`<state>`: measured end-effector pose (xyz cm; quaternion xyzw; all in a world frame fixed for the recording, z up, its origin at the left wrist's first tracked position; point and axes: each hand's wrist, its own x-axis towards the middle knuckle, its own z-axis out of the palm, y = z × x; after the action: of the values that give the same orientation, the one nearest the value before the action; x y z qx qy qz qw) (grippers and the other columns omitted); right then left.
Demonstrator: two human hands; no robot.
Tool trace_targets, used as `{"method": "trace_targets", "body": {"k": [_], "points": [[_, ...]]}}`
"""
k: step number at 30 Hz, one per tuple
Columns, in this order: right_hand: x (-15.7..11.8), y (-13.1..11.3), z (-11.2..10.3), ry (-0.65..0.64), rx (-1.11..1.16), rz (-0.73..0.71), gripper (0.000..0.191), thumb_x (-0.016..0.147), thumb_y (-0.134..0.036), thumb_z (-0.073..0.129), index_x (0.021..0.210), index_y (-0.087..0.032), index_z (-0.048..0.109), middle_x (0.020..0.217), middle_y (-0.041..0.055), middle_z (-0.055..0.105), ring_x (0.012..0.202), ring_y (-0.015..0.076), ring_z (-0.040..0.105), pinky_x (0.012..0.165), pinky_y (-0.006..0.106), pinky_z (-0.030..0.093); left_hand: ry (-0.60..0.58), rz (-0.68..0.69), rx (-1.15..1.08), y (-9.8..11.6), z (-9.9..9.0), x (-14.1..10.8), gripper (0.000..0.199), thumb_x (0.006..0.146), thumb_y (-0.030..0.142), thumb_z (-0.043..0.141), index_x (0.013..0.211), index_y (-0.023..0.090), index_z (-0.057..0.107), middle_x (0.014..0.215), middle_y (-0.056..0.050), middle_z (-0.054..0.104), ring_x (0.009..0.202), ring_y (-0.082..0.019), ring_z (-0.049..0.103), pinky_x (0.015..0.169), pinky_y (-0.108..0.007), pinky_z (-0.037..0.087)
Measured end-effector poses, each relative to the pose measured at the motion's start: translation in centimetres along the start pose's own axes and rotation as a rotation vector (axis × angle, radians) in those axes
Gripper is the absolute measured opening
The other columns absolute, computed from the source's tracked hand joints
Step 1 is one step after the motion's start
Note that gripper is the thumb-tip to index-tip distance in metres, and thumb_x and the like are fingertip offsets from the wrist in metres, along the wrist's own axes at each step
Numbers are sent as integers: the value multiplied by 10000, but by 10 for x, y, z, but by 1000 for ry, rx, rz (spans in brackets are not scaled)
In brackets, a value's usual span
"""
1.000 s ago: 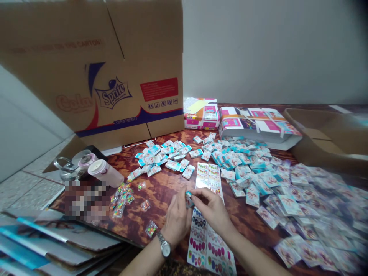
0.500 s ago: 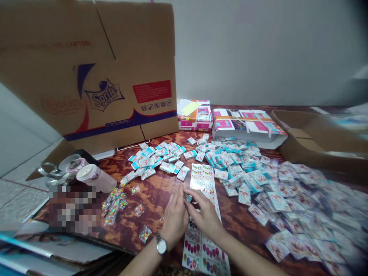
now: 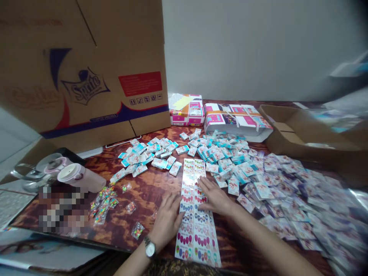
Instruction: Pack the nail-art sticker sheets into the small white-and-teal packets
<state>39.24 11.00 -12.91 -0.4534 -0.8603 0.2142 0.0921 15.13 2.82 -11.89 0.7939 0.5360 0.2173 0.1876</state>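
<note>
Long printed nail-sticker sheets (image 3: 188, 230) lie in a stack in front of me, with rows of red, blue and green nail shapes. My right hand (image 3: 215, 196) is spread over the sheets' right side, fingers apart. At the left edge of the same sheets is my left hand (image 3: 167, 215), with its fingers loosely stretched and a watch on the wrist. Neither hand visibly holds anything. Beyond the sheets lies a pile of small white-and-blue boxes (image 3: 158, 163), with a larger spread of similar boxes (image 3: 244, 168) to the right.
Small candy packets (image 3: 138, 230) are scattered on the left. Near them stands a pink lidded cup (image 3: 89, 179). A big carton (image 3: 109, 107) rises at the back left. Wrapped boxes (image 3: 186, 111) sit behind, and an open carton (image 3: 276, 119) stands at the right.
My hands were together over the sheets around a small bluish item; now they are apart and that item is not seen in them. The view has shifted slightly right.
</note>
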Motion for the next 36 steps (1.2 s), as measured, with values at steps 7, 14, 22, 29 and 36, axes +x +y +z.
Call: {"method": "trace_targets", "body": {"k": [7,14,22,29,36], "points": [[-4,1,21,-5,-199,20,465,794,-377,583,1232,-244,507,1291,88,503,1214,269,420,1014,510,261,-45,0,-22,6,5,3,419,851,274,457,1261,186,438,1308,-119,455,1238,-264,368,1010,-465,345],[-5,-46,-36,89,167,-177,259,892,-265,444,1083,-257,618,1028,50,667,947,181,609,835,335,458,-7,57,-153,18,-8,19,755,777,398,562,1389,170,184,1445,-145,210,1330,-298,166,1049,-497,234],[-1,-94,-87,314,245,-273,278,890,-194,414,1106,-241,582,973,55,648,892,176,594,754,305,473,95,-214,-584,16,-14,30,214,856,259,426,929,188,615,880,-57,641,827,-190,578,753,-302,447],[-14,-111,-53,-13,243,-331,265,882,-135,399,1030,-236,593,837,32,633,773,156,590,677,260,466,121,-508,-1294,16,-18,27,210,752,316,602,826,121,619,643,-7,610,530,-97,505,518,-196,384],[7,-100,-43,180,291,-100,327,822,-249,552,1147,-222,521,998,75,555,912,199,557,761,309,462,19,-416,-1306,25,-37,23,258,770,362,600,830,115,642,727,-28,632,664,-125,554,635,-221,423]]}}
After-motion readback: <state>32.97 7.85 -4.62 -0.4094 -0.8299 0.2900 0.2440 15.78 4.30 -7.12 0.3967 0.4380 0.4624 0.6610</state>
